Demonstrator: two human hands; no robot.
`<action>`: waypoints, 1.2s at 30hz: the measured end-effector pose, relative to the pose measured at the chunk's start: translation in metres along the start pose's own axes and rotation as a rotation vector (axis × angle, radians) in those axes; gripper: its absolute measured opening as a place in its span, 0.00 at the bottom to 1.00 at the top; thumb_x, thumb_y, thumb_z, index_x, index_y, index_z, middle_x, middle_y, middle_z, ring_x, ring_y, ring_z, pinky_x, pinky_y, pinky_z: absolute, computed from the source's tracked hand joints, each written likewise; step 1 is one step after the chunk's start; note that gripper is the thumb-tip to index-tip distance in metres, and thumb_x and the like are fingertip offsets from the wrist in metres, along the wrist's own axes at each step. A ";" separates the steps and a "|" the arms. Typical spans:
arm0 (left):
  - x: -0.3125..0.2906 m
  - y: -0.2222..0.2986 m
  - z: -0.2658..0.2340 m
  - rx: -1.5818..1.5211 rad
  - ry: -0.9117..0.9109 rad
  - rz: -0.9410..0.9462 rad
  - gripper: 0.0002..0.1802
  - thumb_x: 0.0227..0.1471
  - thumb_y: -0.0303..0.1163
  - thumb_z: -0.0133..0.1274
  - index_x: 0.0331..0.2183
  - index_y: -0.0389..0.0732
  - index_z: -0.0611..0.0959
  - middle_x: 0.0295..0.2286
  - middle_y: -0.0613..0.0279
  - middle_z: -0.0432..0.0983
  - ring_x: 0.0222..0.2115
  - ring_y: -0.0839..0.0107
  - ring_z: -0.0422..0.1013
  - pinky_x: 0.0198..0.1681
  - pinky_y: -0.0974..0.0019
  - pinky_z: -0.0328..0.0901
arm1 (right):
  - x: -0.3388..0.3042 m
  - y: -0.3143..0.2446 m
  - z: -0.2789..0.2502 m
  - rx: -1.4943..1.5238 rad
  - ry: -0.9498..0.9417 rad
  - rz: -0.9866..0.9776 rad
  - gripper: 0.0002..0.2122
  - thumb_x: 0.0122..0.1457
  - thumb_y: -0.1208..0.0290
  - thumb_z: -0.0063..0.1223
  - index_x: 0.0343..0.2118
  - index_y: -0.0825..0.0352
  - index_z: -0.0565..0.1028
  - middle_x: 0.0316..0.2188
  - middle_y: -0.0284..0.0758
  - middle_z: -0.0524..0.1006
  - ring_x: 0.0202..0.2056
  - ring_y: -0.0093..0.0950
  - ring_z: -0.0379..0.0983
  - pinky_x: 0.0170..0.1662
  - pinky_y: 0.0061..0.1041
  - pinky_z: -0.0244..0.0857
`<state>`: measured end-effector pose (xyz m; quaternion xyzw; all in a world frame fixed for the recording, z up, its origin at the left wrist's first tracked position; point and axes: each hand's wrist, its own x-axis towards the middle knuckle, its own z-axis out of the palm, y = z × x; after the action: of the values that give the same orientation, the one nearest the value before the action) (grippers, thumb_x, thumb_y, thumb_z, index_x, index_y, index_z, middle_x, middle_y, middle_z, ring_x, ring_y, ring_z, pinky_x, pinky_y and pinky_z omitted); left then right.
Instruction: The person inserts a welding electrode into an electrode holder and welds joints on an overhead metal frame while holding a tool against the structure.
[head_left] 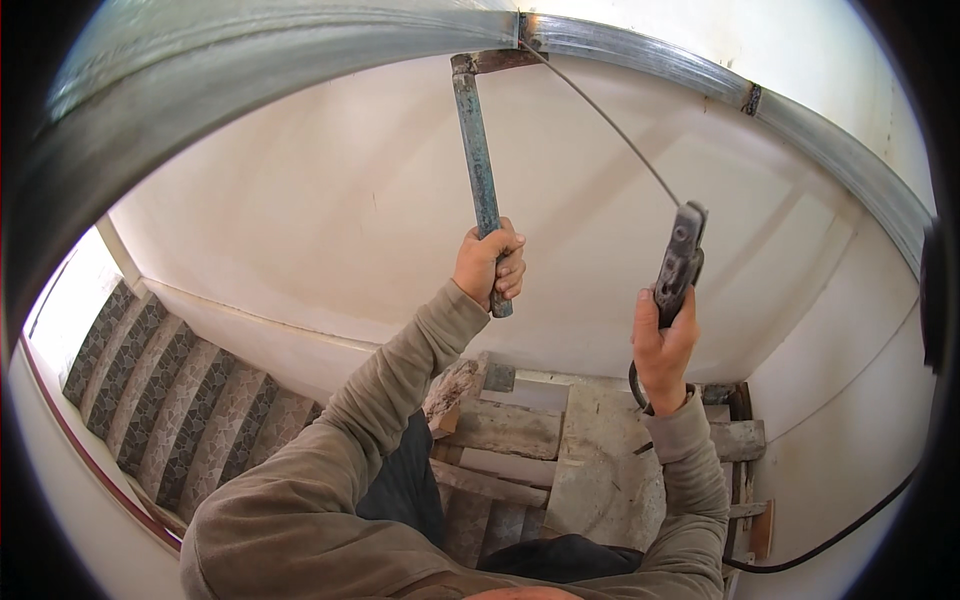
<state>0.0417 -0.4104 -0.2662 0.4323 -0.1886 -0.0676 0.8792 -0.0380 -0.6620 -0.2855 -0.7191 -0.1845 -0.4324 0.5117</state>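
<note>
My left hand (490, 265) is closed round the lower end of a hammer's worn blue-green handle (477, 155). Its rusty head (505, 62) is up against the underside of a galvanized metal beam (640, 45), by a joint with brownish marks. In my right hand (663, 352) is a dark welding electrode holder (682, 245), gripped from below. A long thin welding rod (612, 118) slants up and left from the holder's jaws, its far tip at or very near that joint. No arc or spark shows.
Tiled stairs (190, 390) descend at the left beside a pale wall (300, 200). Below me are rough wooden planks (505, 428) and a worn board (605, 460), with gaps between. A black cable (830, 545) trails off to the right. Another dark weld mark (752, 98) is farther right on the beam.
</note>
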 end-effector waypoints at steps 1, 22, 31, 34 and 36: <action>0.000 -0.001 0.001 -0.007 -0.004 -0.002 0.15 0.54 0.28 0.51 0.19 0.46 0.66 0.10 0.70 0.55 0.07 0.77 0.53 0.09 0.67 0.54 | 0.000 0.001 -0.003 0.145 -0.067 0.124 0.08 0.65 0.74 0.52 0.41 0.71 0.68 0.22 0.29 0.72 0.18 0.17 0.67 0.21 0.21 0.62; 0.000 0.000 -0.001 -0.010 0.002 -0.018 0.15 0.55 0.27 0.50 0.19 0.46 0.66 0.10 0.70 0.55 0.07 0.76 0.54 0.09 0.67 0.54 | -0.007 0.001 0.006 -0.142 0.055 -0.140 0.11 0.62 0.75 0.57 0.40 0.74 0.69 0.22 0.39 0.76 0.20 0.28 0.73 0.25 0.26 0.67; 0.000 -0.017 -0.005 -0.284 0.163 -0.052 0.15 0.57 0.31 0.49 0.21 0.49 0.65 0.11 0.72 0.55 0.07 0.78 0.51 0.09 0.69 0.52 | -0.008 0.012 -0.001 -0.175 0.001 -0.384 0.12 0.63 0.75 0.54 0.45 0.75 0.68 0.24 0.36 0.75 0.22 0.23 0.72 0.26 0.24 0.66; -0.001 -0.001 -0.004 0.039 -0.041 0.007 0.14 0.58 0.31 0.49 0.22 0.48 0.67 0.11 0.71 0.55 0.07 0.77 0.52 0.09 0.68 0.53 | -0.005 -0.002 0.009 -0.085 0.007 -0.110 0.13 0.62 0.75 0.55 0.46 0.76 0.68 0.24 0.37 0.77 0.22 0.24 0.74 0.26 0.24 0.68; 0.001 0.000 -0.006 0.040 -0.053 0.014 0.14 0.58 0.31 0.49 0.21 0.48 0.67 0.11 0.71 0.55 0.07 0.77 0.52 0.09 0.68 0.53 | -0.003 0.000 0.011 -0.068 0.013 -0.124 0.12 0.63 0.75 0.55 0.45 0.76 0.68 0.23 0.36 0.77 0.21 0.23 0.73 0.25 0.23 0.67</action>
<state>0.0447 -0.4066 -0.2694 0.4464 -0.2161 -0.0692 0.8656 -0.0352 -0.6516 -0.2892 -0.7205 -0.2107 -0.4740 0.4603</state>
